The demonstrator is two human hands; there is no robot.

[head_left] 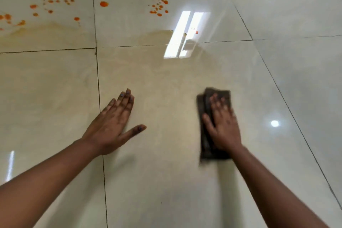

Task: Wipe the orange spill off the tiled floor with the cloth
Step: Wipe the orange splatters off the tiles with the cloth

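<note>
Two bare forearms reach forward over a glossy cream tiled floor (pixel 166 181), one hand to each side. The left hand (pixel 111 126) lies flat, palm down, directly on the tile, its four fingers held together and the thumb spread wide toward the right; it holds nothing. The right hand (pixel 224 126) is likewise flattened, fingers slightly apart, and presses down on a single dark cloth (pixel 205 144), folded into a long rectangle that projects beyond the fingertips at the far end and beyond the wrist at the near end; the cloth and this hand are blurred. The two hands sit well apart on the same large tile, the left one just beside a dark grout line (pixel 100 116) that runs away from the viewer. The orange spill (pixel 104 4) lies far from both hands, near the top of the view, in two main clusters of droplets: a wide scatter on the far-left tile (pixel 50 2) and a tighter group on the next tile to the right (pixel 159 5). One large round drop lies between them, and a single small drop (pixel 196 32) sits beside a bright window reflection (pixel 185 35). The droplets are too many and too small to count exactly. Pale yellowish smears (pixel 46 29) lie just nearer than the clusters, along the far tiles' near edges. One small round light reflection (pixel 274 123) shows right of the cloth.
</note>
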